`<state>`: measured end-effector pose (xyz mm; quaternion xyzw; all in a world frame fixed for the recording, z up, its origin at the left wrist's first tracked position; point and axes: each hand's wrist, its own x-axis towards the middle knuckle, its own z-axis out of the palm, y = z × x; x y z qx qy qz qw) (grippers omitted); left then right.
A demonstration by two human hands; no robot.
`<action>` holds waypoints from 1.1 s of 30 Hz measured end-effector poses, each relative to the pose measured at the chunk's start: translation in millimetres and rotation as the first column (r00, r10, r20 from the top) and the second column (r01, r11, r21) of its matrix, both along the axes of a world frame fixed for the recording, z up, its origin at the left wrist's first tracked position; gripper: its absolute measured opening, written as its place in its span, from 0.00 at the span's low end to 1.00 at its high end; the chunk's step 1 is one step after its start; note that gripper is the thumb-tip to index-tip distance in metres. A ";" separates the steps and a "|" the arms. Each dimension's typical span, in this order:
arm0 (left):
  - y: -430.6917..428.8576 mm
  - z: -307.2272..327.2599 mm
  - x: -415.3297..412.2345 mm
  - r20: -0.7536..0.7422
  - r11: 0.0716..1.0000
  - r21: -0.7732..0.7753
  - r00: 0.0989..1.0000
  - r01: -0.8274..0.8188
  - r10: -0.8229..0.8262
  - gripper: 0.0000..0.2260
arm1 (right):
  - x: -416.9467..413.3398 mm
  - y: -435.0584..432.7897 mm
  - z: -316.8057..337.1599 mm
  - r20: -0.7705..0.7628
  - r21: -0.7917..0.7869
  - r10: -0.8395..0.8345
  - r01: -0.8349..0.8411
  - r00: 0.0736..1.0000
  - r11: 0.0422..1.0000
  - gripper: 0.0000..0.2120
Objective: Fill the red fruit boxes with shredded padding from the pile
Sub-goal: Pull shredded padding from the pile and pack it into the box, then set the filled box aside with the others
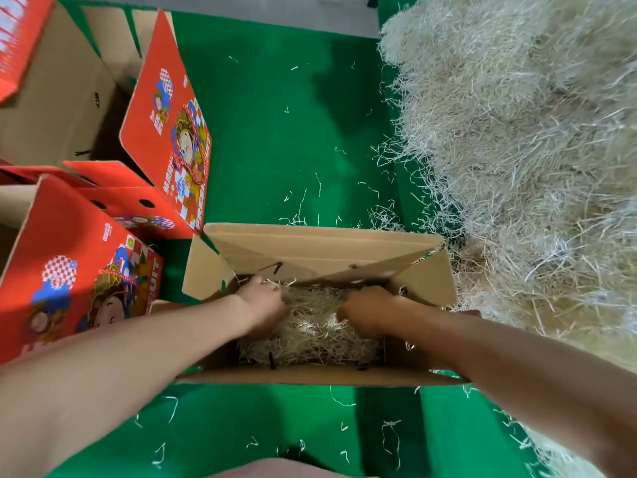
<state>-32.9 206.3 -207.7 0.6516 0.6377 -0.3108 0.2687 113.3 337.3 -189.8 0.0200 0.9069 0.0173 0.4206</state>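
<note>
An open cardboard fruit box (310,250) sits on the green floor in front of me, flaps up, its brown inside showing. A wad of pale shredded padding (312,331) lies inside it. My left hand (263,301) is down in the box at the wad's left side, fingers curled into the strands. My right hand (365,312) is in the box at the wad's right side, fingers curled into the padding too. The big pile of shredded padding (517,150) rises at the right, touching the box's right flap.
Red printed fruit boxes stand open at the left: one near (76,281), one farther back (169,125) with a brown interior. Loose strands are scattered over the green floor (275,132). A grey strip runs along the far edge.
</note>
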 end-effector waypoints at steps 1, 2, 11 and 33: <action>3.3 7.9 4.9 0.034 0.995 0.103 0.999 -0.014 0.011 0.15 | -3.1 -3.6 8.2 -0.061 0.002 0.004 -0.004 0.998 1.000 0.15; 6.5 16.0 8.8 0.086 0.982 0.180 0.995 -0.057 0.042 0.14 | -5.1 -7.2 17.2 -0.140 -0.009 -0.012 0.011 0.990 1.000 0.12; -5.9 92.3 -5.2 0.466 0.777 0.330 0.808 -0.537 0.360 0.10 | 20.6 12.6 87.3 -0.938 -0.026 -0.102 0.226 0.333 0.974 0.24; -19.2 119.6 14.3 0.870 0.006 0.213 0.192 -0.977 0.453 0.34 | 13.9 8.8 123.1 -0.553 -0.320 -0.419 0.280 0.720 0.905 0.35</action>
